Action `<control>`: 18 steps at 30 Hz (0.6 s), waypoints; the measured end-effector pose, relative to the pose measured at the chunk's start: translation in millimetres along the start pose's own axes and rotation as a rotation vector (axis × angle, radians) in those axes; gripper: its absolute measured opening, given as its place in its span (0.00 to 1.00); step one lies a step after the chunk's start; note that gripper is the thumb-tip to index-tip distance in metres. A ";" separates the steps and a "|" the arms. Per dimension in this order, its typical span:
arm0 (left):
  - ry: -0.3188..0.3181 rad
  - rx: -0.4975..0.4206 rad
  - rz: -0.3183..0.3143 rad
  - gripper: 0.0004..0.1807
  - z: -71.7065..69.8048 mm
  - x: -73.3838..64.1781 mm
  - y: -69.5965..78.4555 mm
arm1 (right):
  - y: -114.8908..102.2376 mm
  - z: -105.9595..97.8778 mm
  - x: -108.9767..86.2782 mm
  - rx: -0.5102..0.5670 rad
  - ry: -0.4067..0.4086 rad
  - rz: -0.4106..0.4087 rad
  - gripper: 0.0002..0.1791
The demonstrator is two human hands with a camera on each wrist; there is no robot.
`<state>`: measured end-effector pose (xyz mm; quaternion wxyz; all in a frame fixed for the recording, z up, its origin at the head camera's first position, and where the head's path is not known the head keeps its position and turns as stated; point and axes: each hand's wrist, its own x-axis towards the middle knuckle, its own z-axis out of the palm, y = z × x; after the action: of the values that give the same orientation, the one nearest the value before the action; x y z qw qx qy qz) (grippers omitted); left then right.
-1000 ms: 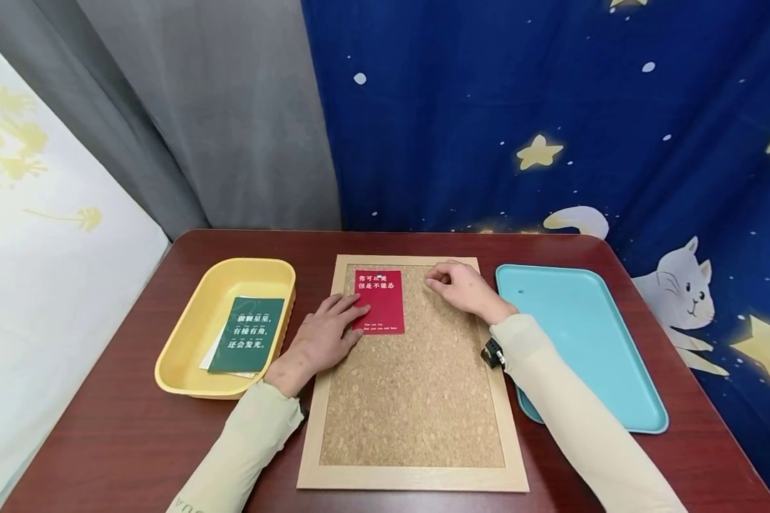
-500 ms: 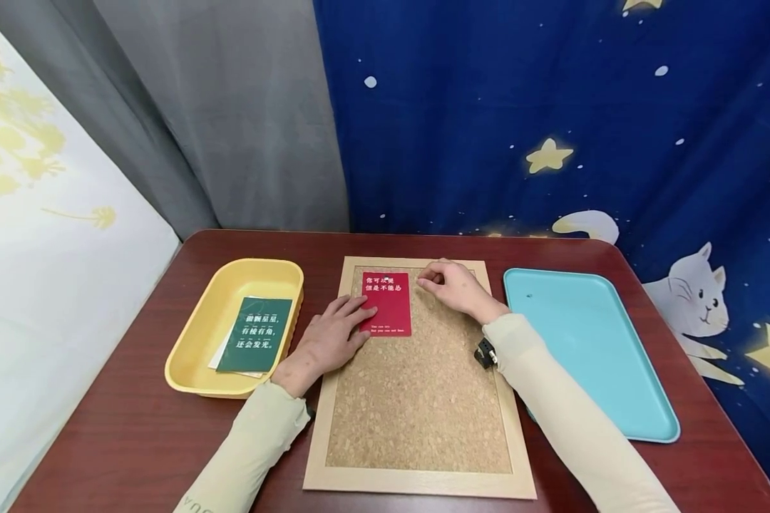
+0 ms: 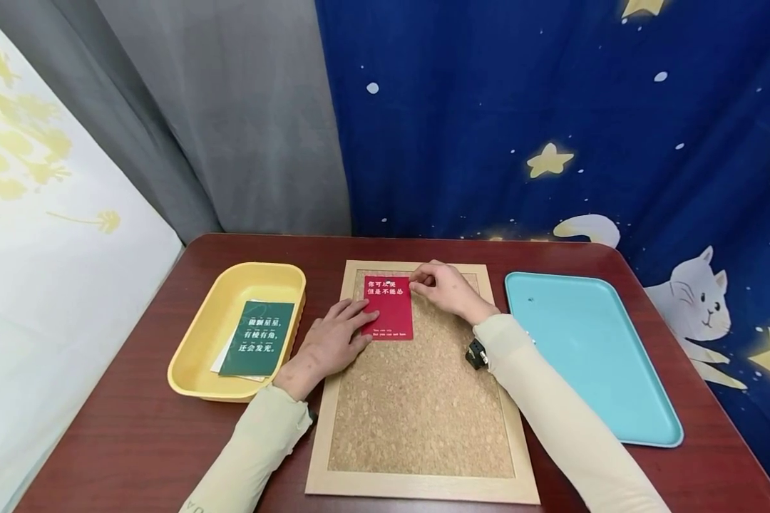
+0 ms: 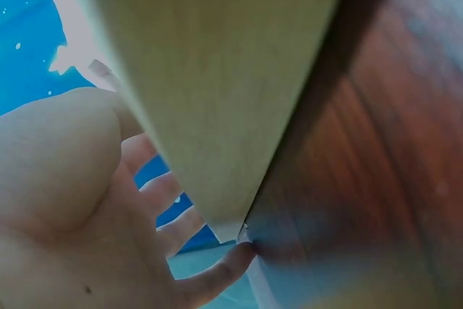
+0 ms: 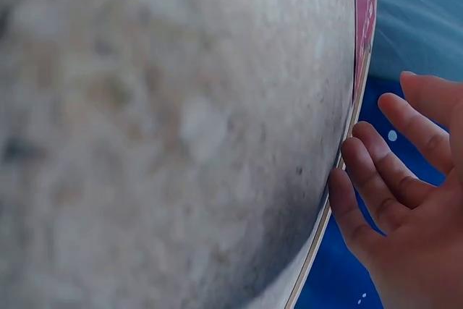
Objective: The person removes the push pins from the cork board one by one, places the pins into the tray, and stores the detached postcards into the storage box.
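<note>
A red card with white writing lies on the upper left of a wood-framed cork board. A small pale pin-like dot shows near the card's top edge. My left hand rests with fingers spread over the card's left edge and the board's frame. In the left wrist view, the fingers reach past the frame's side. My right hand is at the card's upper right edge, fingers bent, thumb close to the index finger. In the right wrist view, nothing shows between those fingertips.
On the left stands a yellow basket with a green card on top of paler ones. A blue tray lies on the right, bearing a tiny dark item. Beneath everything is a dark red table.
My right hand has moved left across the cork to the red card's edge. The left hand stays on the card. The head view has shifted slightly.
</note>
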<state>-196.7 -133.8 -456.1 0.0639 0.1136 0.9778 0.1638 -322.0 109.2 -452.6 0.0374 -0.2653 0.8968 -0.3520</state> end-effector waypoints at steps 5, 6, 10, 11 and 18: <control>0.000 0.001 -0.003 0.31 1.1 -0.7 -1.0 | -1.5 3.6 2.1 0.009 -0.004 -0.012 0.10; 0.001 0.001 -0.004 0.31 0.9 -0.5 -1.2 | -1.8 4.0 3.1 0.006 -0.002 -0.019 0.10; -0.009 -0.003 -0.002 0.31 0.4 -0.3 -1.7 | -2.6 5.8 6.0 -0.006 0.002 -0.035 0.09; -0.011 -0.005 -0.001 0.31 0.4 -0.2 -1.6 | -2.7 6.2 6.6 -0.009 0.002 -0.039 0.09; -0.017 -0.002 0.005 0.31 1.2 0.6 -1.1 | -5.1 8.8 11.2 -0.040 -0.020 -0.056 0.10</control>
<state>-197.3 -134.4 -457.6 0.0718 0.1174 0.9768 0.1642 -327.1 95.2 -454.5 0.0312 -0.2943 0.8956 -0.3320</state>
